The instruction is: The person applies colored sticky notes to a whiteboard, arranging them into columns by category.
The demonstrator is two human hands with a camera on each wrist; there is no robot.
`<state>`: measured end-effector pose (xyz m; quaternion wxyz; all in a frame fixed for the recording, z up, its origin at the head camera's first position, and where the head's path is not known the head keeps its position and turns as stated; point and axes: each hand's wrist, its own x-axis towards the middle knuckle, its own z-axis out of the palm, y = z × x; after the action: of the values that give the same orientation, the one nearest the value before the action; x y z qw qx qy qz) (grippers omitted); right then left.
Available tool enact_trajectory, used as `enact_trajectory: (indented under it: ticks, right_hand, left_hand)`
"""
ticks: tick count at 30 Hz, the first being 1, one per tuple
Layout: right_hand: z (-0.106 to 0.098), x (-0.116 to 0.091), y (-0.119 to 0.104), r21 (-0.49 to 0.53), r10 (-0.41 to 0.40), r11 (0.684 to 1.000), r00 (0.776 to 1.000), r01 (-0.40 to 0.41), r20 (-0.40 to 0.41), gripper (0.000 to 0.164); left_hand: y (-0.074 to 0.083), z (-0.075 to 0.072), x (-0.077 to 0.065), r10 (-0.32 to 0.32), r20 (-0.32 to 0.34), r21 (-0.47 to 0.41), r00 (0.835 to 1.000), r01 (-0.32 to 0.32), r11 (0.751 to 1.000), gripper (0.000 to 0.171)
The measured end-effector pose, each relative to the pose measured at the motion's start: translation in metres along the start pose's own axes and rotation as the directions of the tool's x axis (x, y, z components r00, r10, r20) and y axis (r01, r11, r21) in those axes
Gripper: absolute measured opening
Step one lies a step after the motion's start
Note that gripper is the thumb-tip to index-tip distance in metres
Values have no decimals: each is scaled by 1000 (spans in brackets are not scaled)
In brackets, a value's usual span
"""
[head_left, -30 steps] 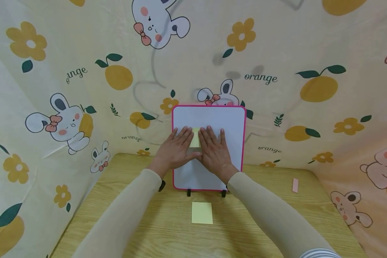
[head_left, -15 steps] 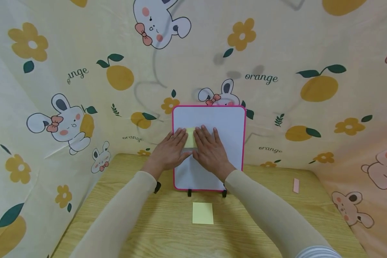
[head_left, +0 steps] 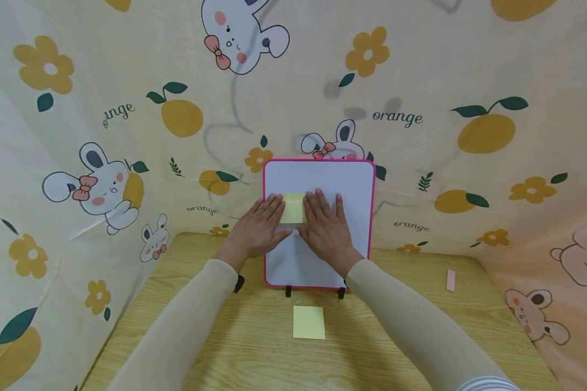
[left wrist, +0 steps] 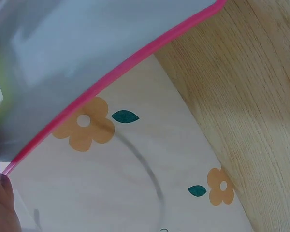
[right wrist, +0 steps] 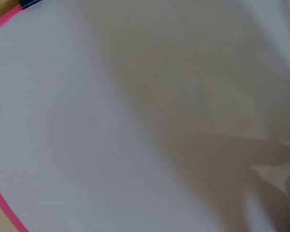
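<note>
A small whiteboard point(head_left: 323, 176) with a pink rim stands upright on the table, and a pale yellow sticky note point(head_left: 293, 209) is on its face, left of the middle. My left hand point(head_left: 254, 228) lies with straight fingers at the note's left edge. On the other side, my right hand point(head_left: 326, 228) has its straight fingers flat on the board, fingertips right at the note's right edge. In the left wrist view, only a bit of the hand shows at the lower left corner. Mostly the white board surface point(right wrist: 63, 121) and hand shadows fill the right wrist view.
Black stand feet point(head_left: 341, 293) hold the board's lower edge. Another yellow sticky note point(head_left: 308, 322) lies on the wooden table point(head_left: 254, 347) in front of it. A pink paper strip point(head_left: 450, 281) is at the right. Behind hangs a printed cloth point(head_left: 298, 98).
Both hands first shifted slightly left over the note. Since then the right hand has slid right, uncovering more of the note, while the left hand has stayed put.
</note>
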<state>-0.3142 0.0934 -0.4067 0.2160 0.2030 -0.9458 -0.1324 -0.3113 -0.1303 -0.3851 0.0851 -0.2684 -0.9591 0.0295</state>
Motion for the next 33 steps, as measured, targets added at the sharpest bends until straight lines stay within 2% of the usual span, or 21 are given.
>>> enact_trajectory:
  ticks: [7,15,18,23,29,33]
  right_hand:
    - [0,-3,1,17,-7,1000,1000,7,6,79]
    - [3,-5,1,2,-1,1000,1000,1,4,81]
    - [3,-6,1,-1,-5,1000,1000,5,-4,81]
    - [2,-5,3,-6,-4,1000,1000,4,-14,79]
    - [0,-4,5,-19,-6,1000,1000,6,-16,79]
    - [-1,-4,6,-32,-7,999,1000,7,-9,79]
  left_hand:
    - [8,3,6,-14,4,6,1000,14,1000,83]
    - [22,1,17,54,-4,53,999,-54,997,80]
    - [24,0,20,61,-8,70,998,-60,996,80]
    - [20,-2,20,48,-26,67,999,-46,997,80]
    - [6,-2,14,18,-43,76,999,-15,997,78]
    - [-1,0,10,18,-42,70,999,-15,997,77]
